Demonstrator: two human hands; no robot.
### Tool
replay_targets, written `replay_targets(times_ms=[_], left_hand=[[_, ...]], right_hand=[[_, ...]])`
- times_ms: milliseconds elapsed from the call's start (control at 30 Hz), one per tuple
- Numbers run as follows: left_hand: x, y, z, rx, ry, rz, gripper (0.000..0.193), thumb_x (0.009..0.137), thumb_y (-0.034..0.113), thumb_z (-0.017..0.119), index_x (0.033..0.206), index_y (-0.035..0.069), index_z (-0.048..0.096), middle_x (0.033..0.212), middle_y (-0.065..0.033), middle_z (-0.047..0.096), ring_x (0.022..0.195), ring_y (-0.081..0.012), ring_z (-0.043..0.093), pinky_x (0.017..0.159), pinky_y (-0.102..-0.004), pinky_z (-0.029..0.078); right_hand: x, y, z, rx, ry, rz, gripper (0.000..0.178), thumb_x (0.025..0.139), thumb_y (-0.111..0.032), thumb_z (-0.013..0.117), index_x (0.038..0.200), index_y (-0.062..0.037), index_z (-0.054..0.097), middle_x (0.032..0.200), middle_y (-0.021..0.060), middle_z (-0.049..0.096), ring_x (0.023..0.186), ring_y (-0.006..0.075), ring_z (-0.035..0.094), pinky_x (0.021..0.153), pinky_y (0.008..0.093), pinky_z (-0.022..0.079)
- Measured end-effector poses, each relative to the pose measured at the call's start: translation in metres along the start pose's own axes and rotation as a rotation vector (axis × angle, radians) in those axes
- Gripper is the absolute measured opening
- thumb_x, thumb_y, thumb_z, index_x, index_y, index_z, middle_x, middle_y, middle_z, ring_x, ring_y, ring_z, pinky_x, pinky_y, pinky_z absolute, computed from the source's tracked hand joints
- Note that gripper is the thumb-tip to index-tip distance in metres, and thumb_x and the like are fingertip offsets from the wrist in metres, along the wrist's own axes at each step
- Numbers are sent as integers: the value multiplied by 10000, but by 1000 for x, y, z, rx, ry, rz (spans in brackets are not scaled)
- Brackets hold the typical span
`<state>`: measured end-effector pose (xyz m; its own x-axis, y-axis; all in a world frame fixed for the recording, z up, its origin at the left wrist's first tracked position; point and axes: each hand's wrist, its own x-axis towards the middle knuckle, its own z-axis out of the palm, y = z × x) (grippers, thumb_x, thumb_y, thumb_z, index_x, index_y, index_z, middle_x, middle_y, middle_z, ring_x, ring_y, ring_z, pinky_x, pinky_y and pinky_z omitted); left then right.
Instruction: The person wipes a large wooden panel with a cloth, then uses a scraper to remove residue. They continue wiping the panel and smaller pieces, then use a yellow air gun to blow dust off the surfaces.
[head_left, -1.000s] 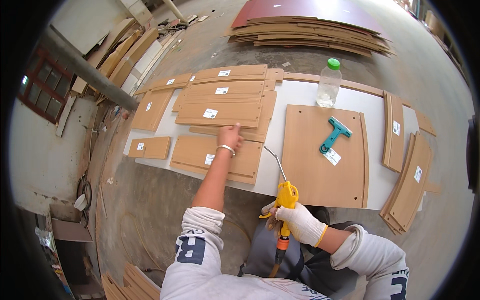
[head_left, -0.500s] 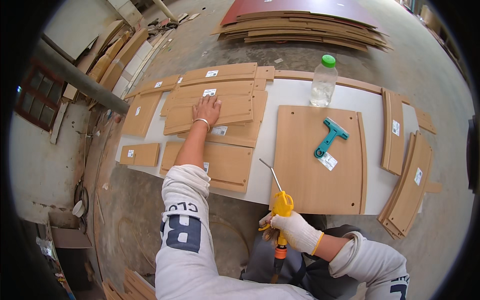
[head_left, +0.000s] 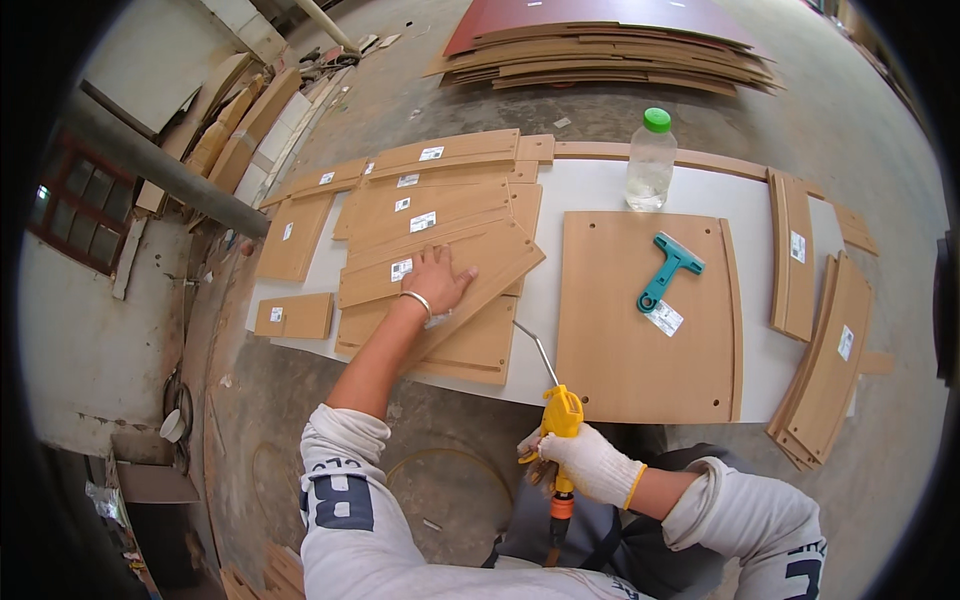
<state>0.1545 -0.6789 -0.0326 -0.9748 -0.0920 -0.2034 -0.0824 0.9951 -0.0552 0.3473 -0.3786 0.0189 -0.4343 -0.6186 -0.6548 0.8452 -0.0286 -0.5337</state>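
My bare left hand (head_left: 440, 277), a bracelet at its wrist, lies with spread fingers on a wood-coloured panel (head_left: 500, 262). That panel sits askew on several labelled panels fanned over the left part of the white tabletop (head_left: 535, 245). In a white knit glove, my right hand (head_left: 590, 463) grips a yellow air blow gun (head_left: 563, 408). The gun's thin bent metal nozzle points up and left, its tip near the right edge of the fanned panels. A larger square panel (head_left: 610, 340) to the right carries a teal scraper (head_left: 666, 272) beside a white label.
A clear bottle with a green cap (head_left: 652, 165) stands behind the square panel. Narrow curved panels (head_left: 828, 355) overhang the table's right end. On the floor beyond lies a stack of large boards (head_left: 610, 55). A grey pipe (head_left: 165, 160) slants in at the left.
My left hand has come nearer, and the panel beneath it has slid toward me and turned. More labelled panels now show behind it. The blow gun stays in my right hand.
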Motion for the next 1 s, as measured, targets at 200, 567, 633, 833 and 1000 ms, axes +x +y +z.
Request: replay_targets(times_ms=[200, 567, 633, 833, 1000], left_hand=[[-11, -22, -5, 4, 99, 117, 921, 816, 725, 604, 1367, -6, 506, 1345, -227, 490, 1298, -373, 419, 1087, -449, 370], [4, -32, 13, -242, 207, -101, 699, 794, 680, 670, 1114, 59, 678, 1206, -167, 559, 1195, -347, 491, 1000, -471, 413], [9, -29, 17, -287, 229, -133, 730, 784, 670, 686, 1191, 64, 653, 1272, -172, 555, 1234, -354, 484, 1033, -476, 397], [-6, -75, 17, -324, -5, 7, 1024, 653, 694, 761, 1441, 98, 493, 1521, -184, 416, 1428, -364, 348, 1177, -503, 252], [1, -47, -31, -139, -313, -7, 1064, 608, 697, 790, 1449, 115, 498, 1537, -183, 412, 1444, -364, 335, 1165, -517, 275]], right_hand=[[4, 11, 7, -35, -23, -8, 184, 928, -117, 551, 1043, 19, 595, 923, 163, 651, 702, 246, 693, 539, 369, 587], [14, 21, 17, -133, -77, 52, 230, 918, -117, 554, 1100, 11, 615, 1013, 134, 659, 779, 228, 686, 619, 383, 571], [14, 20, 14, -172, -64, 65, 250, 925, -126, 559, 1128, 7, 620, 1020, 120, 665, 792, 217, 683, 640, 381, 562], [10, 22, 13, -181, -79, 44, 256, 929, -130, 548, 1124, 17, 625, 1003, 129, 678, 806, 215, 687, 661, 379, 572], [7, 21, 9, -200, -32, 25, 259, 921, -150, 563, 1106, 17, 632, 999, 123, 682, 789, 217, 690, 673, 374, 571]])
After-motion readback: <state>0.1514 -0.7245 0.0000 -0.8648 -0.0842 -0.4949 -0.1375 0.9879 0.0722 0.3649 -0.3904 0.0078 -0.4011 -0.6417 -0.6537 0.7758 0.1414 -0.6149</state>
